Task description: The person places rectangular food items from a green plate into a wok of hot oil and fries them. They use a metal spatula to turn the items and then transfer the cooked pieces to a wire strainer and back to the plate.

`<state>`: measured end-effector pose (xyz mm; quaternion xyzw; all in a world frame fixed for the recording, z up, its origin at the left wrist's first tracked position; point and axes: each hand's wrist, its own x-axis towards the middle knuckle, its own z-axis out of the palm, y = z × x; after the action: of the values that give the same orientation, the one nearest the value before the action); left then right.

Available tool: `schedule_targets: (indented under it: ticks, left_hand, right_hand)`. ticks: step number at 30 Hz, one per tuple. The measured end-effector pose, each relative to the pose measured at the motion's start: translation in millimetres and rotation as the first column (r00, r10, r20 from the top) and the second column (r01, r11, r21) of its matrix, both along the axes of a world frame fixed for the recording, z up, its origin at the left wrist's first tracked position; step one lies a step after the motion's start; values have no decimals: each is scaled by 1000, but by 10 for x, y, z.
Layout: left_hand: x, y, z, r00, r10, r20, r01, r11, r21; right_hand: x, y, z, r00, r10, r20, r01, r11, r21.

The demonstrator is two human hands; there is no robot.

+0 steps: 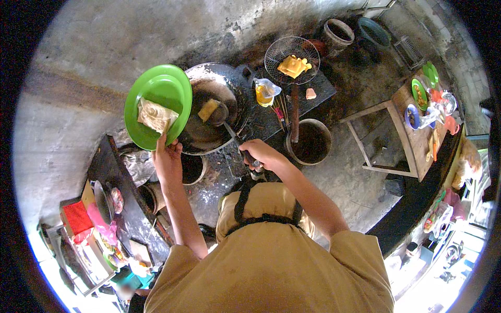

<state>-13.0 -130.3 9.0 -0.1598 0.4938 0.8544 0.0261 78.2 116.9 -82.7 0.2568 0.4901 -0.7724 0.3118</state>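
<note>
My left hand point(168, 154) grips the near rim of a green plate point(176, 90), tilted beside the left part of a large wok point(235, 94). On the plate lies a folded pale sheet of dough or wrapper point(154, 115). My right hand point(260, 154) is closed around the dark handle of a ladle or spatula point(231, 132). Its round head rests inside the wok, touching or close to a golden-brown fried piece point(207, 110). The wok's contents are otherwise too dark to make out.
Right of the wok, a wire strainer point(274, 66) holds yellow fried pieces point(293, 66). A bag of yellow liquid point(264, 96) and thin sticks point(285, 111) lie near its wooden handle. Buckets point(328, 146) stand around. A wooden table point(403, 117) stands right; a person point(139, 299) is lower left.
</note>
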Motion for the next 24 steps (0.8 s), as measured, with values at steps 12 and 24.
schedule_targets:
  ticks: [12, 24]
  left_hand:
    - [-10, 44, 24, 1000, 10, 25, -10, 1000, 1]
    - [-53, 71, 15, 998, 58, 18, -57, 998, -28]
  right_hand:
    - [23, -61, 8, 1000, 13, 10, -12, 1000, -26]
    - [-35, -115, 93, 1000, -10, 19, 12, 997, -82]
